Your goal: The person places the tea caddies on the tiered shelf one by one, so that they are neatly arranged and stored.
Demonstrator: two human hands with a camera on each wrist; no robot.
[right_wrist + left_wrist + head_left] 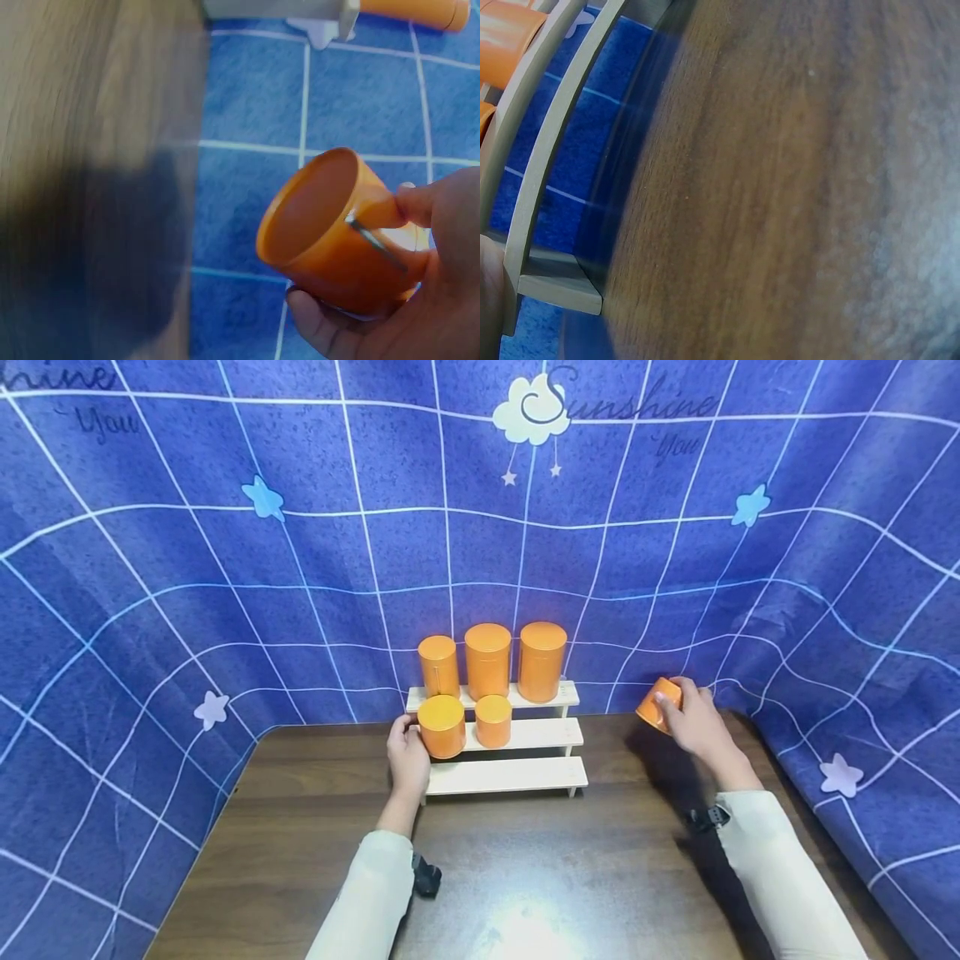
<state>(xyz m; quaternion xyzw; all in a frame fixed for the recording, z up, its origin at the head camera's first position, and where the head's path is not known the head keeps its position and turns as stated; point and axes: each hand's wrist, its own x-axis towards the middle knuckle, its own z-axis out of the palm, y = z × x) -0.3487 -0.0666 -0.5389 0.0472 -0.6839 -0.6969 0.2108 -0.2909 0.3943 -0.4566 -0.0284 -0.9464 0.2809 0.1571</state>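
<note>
Held tin: a small orange round metal tin (660, 703) is in the air at the right of the scene, above the far right part of the dark brown wooden worktop (525, 877) and in front of the blue grid-patterned backdrop cloth (225, 568).
Tin's axis: it is tipped on its side, and the right wrist view shows its open, empty mouth (311, 206) turned away from the palm.
Right hand: the right hand (693, 720) grips the tin, thumb on one side, fingers (330, 330) curled under the body.
Way to the shelf: the pale wooden three-step shelf (504, 777) lies to the left of this tin, well apart from it.
Shelf tin: a wider orange lidded tin (441, 725) stands upright at the left end of the middle step.
Left hand: the left hand (408, 758) touches that tin's left side; how far its fingers wrap round I cannot tell.
Neighbours: a smaller orange lidded tin (492, 720) stands just beside it on the middle step; three taller orange lidded tins (487, 662) stand in a row on the top step.
Bottom step: it holds nothing.
</note>
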